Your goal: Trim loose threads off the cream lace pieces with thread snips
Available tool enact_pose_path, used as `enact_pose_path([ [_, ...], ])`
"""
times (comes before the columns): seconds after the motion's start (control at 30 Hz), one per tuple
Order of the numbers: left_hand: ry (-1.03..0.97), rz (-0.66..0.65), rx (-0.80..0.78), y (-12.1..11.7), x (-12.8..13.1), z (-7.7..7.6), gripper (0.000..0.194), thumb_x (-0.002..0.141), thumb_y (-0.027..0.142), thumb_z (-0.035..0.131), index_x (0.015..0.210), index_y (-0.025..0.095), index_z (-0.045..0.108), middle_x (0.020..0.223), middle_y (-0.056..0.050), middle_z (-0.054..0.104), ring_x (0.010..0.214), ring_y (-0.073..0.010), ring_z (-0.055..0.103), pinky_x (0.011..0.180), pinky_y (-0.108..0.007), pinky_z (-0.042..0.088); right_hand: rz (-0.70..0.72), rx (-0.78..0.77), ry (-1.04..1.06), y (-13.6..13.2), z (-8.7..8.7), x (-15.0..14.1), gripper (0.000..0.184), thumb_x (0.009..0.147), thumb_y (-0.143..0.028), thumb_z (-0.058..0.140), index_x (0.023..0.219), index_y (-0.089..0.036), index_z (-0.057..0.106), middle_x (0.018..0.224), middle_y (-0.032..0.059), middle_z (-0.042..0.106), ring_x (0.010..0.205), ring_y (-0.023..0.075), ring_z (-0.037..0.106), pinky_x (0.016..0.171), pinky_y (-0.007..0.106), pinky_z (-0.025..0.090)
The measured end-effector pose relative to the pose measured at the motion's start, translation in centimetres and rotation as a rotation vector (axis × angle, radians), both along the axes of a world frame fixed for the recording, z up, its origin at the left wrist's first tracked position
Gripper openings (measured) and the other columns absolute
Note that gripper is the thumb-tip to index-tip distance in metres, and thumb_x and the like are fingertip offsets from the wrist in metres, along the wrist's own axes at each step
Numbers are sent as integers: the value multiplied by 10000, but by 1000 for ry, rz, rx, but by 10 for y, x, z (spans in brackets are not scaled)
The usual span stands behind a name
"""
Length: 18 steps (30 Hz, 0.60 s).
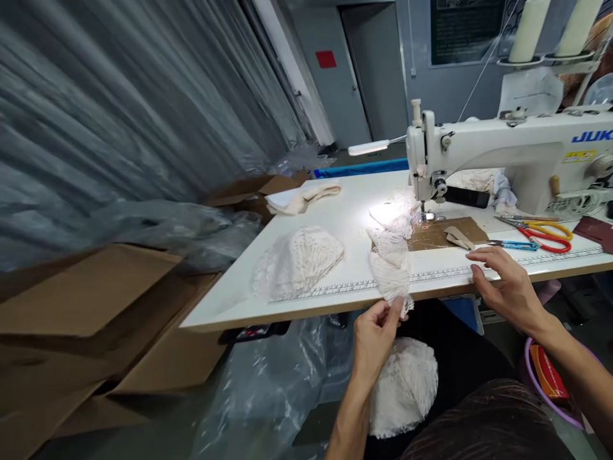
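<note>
My left hand pinches the near end of a strip of white lace fabric at the table's front edge. From there the strip runs up over the table to the lit needle area of the sewing machine. My right hand is raised over the front edge, thumb and fingers apart, with nothing in it. Just beyond its fingertips lies a small folded beige fabric piece on a brown plate. Another bunch of white lace rests on my lap.
White lace pieces lie left on the table, with beige cloth behind. Red-handled scissors and blue snips lie right. Cardboard boxes stand at left; a purple-rimmed basket is below right.
</note>
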<state>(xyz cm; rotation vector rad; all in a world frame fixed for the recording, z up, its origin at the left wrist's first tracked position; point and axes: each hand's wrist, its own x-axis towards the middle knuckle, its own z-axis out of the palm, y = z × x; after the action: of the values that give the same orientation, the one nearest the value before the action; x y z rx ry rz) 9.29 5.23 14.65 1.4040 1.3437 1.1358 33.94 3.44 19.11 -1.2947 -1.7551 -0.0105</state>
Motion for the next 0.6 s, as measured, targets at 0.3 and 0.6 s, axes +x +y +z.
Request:
enact_pose_path([
  [0.3,-207,-15,-141,-73,-3,-33,625,854,685,506,597,169,748,587,-86,707,696,-260,693,730,-356,537,-324,-172,-502,24,-21,97,398,902,-386,450,1029,-131,729,952,183,683,934,350,601,813,487,509],
  [0.6,-204,-277,-226,-91,19,-30,691,930,650,343,629,230,802,657,-110,761,679,-264,677,818,-401,540,-335,-70,-130,16,1,62,487,971,-585,274,699,-242,486,652,111,587,630,267,574,590,405,467],
])
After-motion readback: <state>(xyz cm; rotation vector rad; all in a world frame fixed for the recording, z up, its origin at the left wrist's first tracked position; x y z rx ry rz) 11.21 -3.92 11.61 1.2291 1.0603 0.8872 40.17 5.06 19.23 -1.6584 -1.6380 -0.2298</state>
